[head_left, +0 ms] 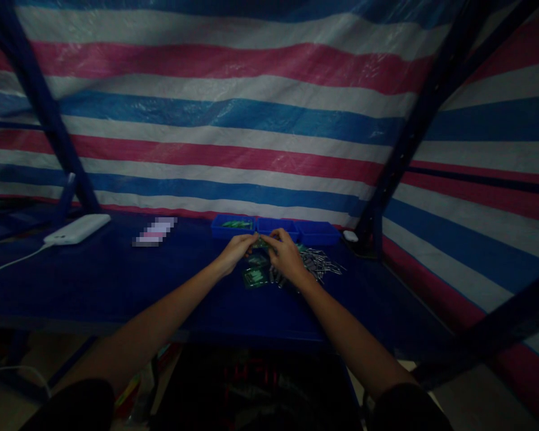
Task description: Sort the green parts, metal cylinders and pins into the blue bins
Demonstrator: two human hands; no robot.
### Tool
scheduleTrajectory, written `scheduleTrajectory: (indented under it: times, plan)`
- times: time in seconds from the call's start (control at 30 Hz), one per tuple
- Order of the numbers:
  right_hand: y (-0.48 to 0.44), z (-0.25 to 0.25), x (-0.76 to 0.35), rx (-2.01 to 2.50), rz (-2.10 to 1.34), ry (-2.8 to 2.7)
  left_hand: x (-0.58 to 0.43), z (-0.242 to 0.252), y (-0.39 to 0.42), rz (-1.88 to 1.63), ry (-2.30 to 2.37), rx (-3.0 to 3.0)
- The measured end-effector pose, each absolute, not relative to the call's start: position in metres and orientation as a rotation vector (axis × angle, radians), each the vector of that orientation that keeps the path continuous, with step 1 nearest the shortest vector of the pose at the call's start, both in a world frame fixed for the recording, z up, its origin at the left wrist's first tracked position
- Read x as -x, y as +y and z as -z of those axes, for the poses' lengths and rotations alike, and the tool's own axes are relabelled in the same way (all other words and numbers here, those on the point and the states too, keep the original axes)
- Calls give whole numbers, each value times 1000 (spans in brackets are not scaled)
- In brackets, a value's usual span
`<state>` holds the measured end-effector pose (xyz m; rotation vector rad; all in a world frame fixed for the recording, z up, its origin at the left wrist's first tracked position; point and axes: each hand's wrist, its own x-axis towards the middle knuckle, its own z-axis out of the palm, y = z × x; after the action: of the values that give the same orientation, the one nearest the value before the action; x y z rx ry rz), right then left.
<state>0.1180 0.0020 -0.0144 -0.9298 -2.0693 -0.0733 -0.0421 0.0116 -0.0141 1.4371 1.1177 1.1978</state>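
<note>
Over the blue table, my left hand [239, 251] and my right hand [287, 254] come together, fingers pinched. Between their fingertips is a small greenish piece [261, 243], too dark and small to name, mostly covered by the fingers. A flat green packet with pale pieces showing [255, 277] lies just below the hands. Beside and partly under my right hand spreads a pile of small grey pieces with thin metal stems [321, 263]. Behind the hands stand blue trays: the left tray [214, 230] holds green pieces, and the middle tray [276, 225] is partly hidden by my right hand.
The right blue tray [318, 233] stands beside the others. A small white case [350, 236] sits near the right frame post [381, 203]. To the left lie a white power bank [83, 229] with a cable and a blurred-out flat object [155, 232]. Striped sheeting [233, 114] hangs behind.
</note>
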Motion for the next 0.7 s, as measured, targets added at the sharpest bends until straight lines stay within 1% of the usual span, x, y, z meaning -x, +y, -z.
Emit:
scheduleTrajectory:
  times: [0.13, 0.23, 0.4, 0.47, 0.53, 0.6, 0.7]
  plan:
    - [0, 15, -114, 981, 6, -1954, 42, 14, 12, -1434, 1180, -1590]
    - [-2, 12, -111, 1021, -99, -1888, 42, 11, 9, -1611, 1246, -1852]
    - [0, 3, -114, 1036, -601, -1638, 39, 10, -1, -1540, 1099, -2400]
    - [4, 4, -117, 1047, -703, -1565, 38, 11, -4, -1498, 1047, -2512]
    - [8, 5, -119, 1070, -670, -1568, 37, 10, -5, -1447, 1039, -2548]
    - [10, 7, -121, 1091, -546, -1615, 37, 9, -3, -1388, 1058, -2474]
    - [7, 6, -121, 1041, -310, -1758, 37, 8, 2, -1317, 1097, -2076]
